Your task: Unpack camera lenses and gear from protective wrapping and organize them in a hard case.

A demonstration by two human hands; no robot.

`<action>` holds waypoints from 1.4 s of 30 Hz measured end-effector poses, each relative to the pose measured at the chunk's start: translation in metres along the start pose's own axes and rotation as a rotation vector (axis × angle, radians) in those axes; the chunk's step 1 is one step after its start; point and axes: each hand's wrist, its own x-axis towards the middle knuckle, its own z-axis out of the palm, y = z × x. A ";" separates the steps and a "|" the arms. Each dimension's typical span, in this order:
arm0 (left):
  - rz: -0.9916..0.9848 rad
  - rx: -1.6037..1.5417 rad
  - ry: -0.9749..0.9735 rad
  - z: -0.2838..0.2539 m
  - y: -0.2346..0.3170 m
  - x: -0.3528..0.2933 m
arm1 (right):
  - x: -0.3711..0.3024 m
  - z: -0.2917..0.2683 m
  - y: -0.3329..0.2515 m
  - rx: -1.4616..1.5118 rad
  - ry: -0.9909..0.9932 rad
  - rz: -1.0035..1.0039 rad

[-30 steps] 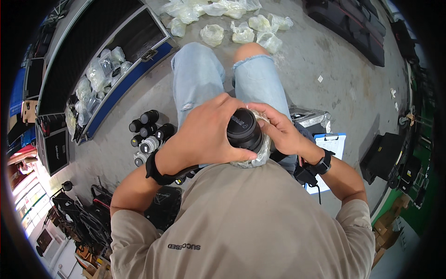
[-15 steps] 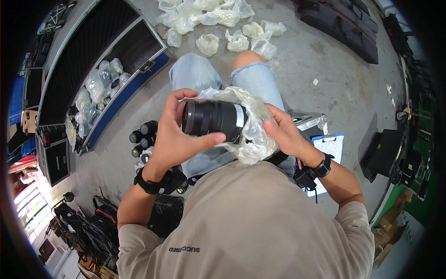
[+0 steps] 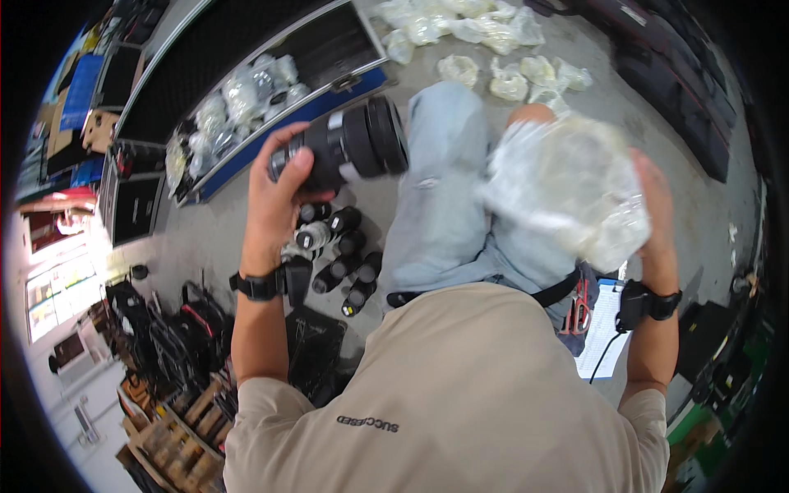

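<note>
My left hand (image 3: 275,177) grips a black lens (image 3: 366,140), light patches (image 3: 335,121) on its barrel, left of my jeans (image 3: 440,172) | my right hand (image 3: 657,201) grasps a blurred plastic bag (image 3: 575,185) | dark lettering (image 3: 367,424) marks my beige shirt (image 3: 485,378)

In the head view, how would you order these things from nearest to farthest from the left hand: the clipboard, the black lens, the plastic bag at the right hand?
1. Black lens, held in the left hand.
2. Plastic bag, across to the right, at the right hand.
3. Clipboard, lower right in the picture.
</note>
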 end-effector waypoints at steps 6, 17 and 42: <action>0.258 0.634 0.175 -0.067 -0.073 0.041 | 0.022 -0.012 -0.017 0.295 0.208 0.001; -0.203 1.263 -0.101 -0.079 -0.316 0.033 | 0.022 -0.084 0.028 0.175 0.532 -0.132; -0.658 1.422 -0.323 -0.071 -0.425 -0.008 | 0.030 -0.220 0.100 -1.584 0.389 0.242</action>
